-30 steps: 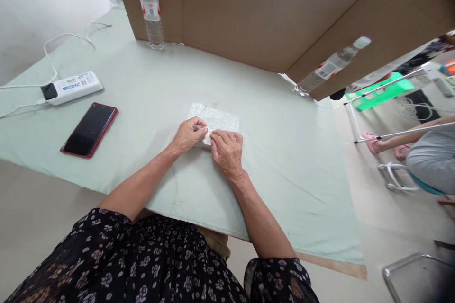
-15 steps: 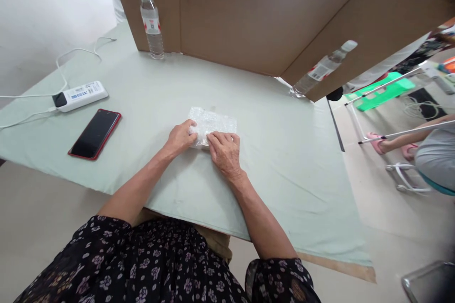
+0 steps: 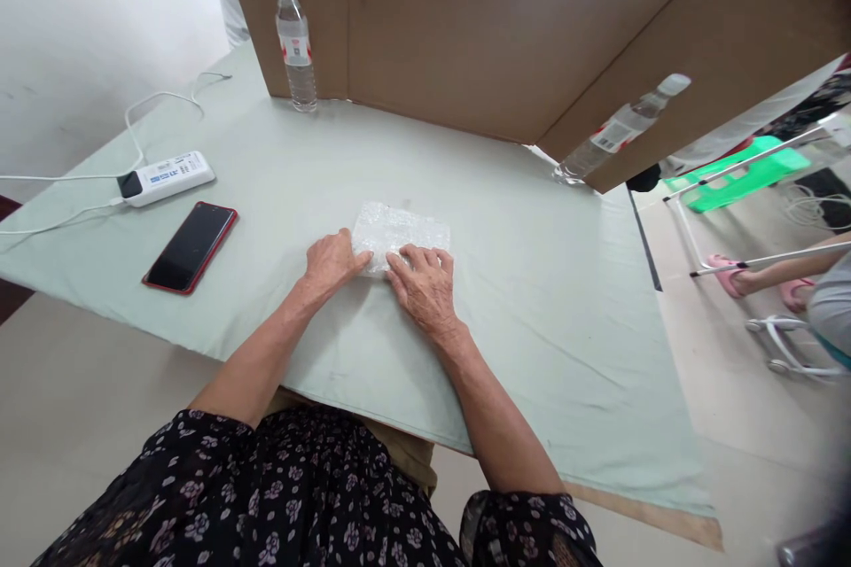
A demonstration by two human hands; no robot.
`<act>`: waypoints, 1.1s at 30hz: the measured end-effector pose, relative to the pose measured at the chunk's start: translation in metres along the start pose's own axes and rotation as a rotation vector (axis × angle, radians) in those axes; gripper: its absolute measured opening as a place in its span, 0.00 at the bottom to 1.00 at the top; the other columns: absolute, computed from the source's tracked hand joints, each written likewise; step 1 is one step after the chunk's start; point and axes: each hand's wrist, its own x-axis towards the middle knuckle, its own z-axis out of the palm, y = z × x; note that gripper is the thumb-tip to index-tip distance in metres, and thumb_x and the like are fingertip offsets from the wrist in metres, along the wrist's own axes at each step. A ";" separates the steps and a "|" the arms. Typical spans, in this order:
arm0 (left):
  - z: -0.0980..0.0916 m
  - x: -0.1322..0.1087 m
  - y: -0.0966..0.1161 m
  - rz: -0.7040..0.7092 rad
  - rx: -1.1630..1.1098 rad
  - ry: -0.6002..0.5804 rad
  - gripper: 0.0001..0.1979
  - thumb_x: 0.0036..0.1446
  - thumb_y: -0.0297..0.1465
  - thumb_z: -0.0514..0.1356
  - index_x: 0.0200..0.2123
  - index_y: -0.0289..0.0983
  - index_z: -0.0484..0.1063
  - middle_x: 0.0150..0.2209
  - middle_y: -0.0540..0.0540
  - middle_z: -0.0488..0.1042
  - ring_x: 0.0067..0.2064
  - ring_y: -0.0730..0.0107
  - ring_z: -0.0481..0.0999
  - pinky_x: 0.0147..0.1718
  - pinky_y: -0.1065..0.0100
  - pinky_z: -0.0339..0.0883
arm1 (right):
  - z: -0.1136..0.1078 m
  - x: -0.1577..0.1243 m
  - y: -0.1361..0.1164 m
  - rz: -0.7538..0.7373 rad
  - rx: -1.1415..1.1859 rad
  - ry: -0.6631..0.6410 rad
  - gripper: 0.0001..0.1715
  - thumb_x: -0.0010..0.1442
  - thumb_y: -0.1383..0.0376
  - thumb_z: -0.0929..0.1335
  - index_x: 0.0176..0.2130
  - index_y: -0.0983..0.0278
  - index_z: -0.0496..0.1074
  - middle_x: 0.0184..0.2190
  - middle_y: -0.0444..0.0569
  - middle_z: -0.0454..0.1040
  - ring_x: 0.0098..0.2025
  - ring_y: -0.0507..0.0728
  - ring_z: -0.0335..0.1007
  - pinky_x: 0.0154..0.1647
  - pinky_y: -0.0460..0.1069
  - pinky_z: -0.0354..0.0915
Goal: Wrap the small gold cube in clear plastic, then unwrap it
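A small sheet of bubble wrap point(image 3: 399, 230) lies flat on the pale green tablecloth point(image 3: 532, 283) in front of me. My left hand point(image 3: 331, 262) rests at its near left corner, fingers curled against the edge. My right hand point(image 3: 425, 285) lies over its near edge, fingers pressed down on the wrap. Both hands touch the wrap; whether anything is under it I cannot tell.
A red-edged phone point(image 3: 191, 247) and a white power bank point(image 3: 166, 178) with cables lie at the left. One water bottle point(image 3: 296, 42) stands at the back, another point(image 3: 618, 128) at the right, before a cardboard screen point(image 3: 498, 27). Another person's legs point(image 3: 771, 270) show at far right.
My left hand has dropped from pinching the wrap's near edge to lying beside its corner. The right hand stays pressed on the wrap. The view has shifted slightly.
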 end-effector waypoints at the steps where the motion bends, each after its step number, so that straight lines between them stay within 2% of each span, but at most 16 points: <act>1: -0.001 0.002 0.001 -0.015 -0.004 -0.032 0.16 0.54 0.44 0.62 0.38 0.38 0.73 0.34 0.39 0.79 0.39 0.51 0.79 0.35 0.62 0.66 | 0.000 0.000 0.000 0.002 -0.002 -0.005 0.14 0.70 0.62 0.63 0.53 0.57 0.72 0.50 0.52 0.76 0.49 0.61 0.67 0.59 0.59 0.52; 5: -0.003 0.006 0.000 -0.045 -0.137 -0.112 0.08 0.53 0.37 0.60 0.29 0.38 0.70 0.29 0.47 0.75 0.33 0.62 0.74 0.30 0.66 0.60 | 0.000 0.000 0.000 0.001 -0.013 -0.016 0.15 0.71 0.62 0.63 0.54 0.58 0.72 0.50 0.52 0.76 0.49 0.61 0.67 0.59 0.59 0.51; 11: -0.008 -0.001 0.004 -0.015 -0.551 -0.053 0.08 0.47 0.30 0.59 0.21 0.38 0.61 0.21 0.55 0.61 0.26 0.74 0.61 0.26 0.70 0.53 | 0.000 0.000 0.000 -0.019 -0.045 0.014 0.14 0.71 0.61 0.63 0.53 0.57 0.72 0.50 0.51 0.77 0.49 0.60 0.67 0.59 0.59 0.52; 16: -0.006 -0.004 0.021 0.028 -0.792 -0.089 0.05 0.45 0.28 0.59 0.22 0.37 0.64 0.21 0.55 0.62 0.25 0.76 0.61 0.24 0.73 0.55 | 0.000 0.001 0.000 -0.020 -0.046 0.014 0.13 0.70 0.62 0.64 0.52 0.57 0.72 0.49 0.51 0.77 0.50 0.60 0.69 0.60 0.59 0.51; 20: -0.001 -0.003 0.031 0.015 -0.932 -0.151 0.03 0.44 0.25 0.58 0.23 0.37 0.65 0.21 0.55 0.64 0.23 0.78 0.62 0.22 0.74 0.57 | 0.001 0.001 0.000 0.027 0.041 0.020 0.14 0.69 0.63 0.65 0.54 0.60 0.70 0.50 0.53 0.78 0.51 0.61 0.70 0.61 0.59 0.51; 24: -0.005 -0.005 0.032 0.056 -0.925 -0.255 0.03 0.45 0.26 0.58 0.26 0.35 0.72 0.22 0.52 0.68 0.23 0.76 0.67 0.22 0.74 0.61 | 0.002 0.000 0.000 0.079 0.138 0.028 0.15 0.68 0.63 0.66 0.53 0.62 0.69 0.48 0.54 0.80 0.53 0.62 0.71 0.62 0.59 0.52; 30: -0.028 -0.006 0.021 0.310 -0.773 -0.492 0.14 0.46 0.27 0.54 0.31 0.37 0.80 0.28 0.50 0.76 0.31 0.72 0.74 0.30 0.72 0.68 | 0.004 -0.002 0.000 0.094 0.157 0.061 0.13 0.67 0.61 0.66 0.51 0.62 0.69 0.47 0.53 0.80 0.52 0.62 0.71 0.62 0.59 0.52; 33: -0.031 -0.004 0.018 0.340 -0.735 -0.499 0.18 0.47 0.26 0.52 0.33 0.37 0.81 0.28 0.50 0.76 0.31 0.72 0.73 0.31 0.72 0.67 | 0.004 -0.002 0.001 0.079 0.155 0.092 0.13 0.68 0.60 0.66 0.50 0.63 0.69 0.46 0.52 0.80 0.50 0.62 0.71 0.60 0.58 0.54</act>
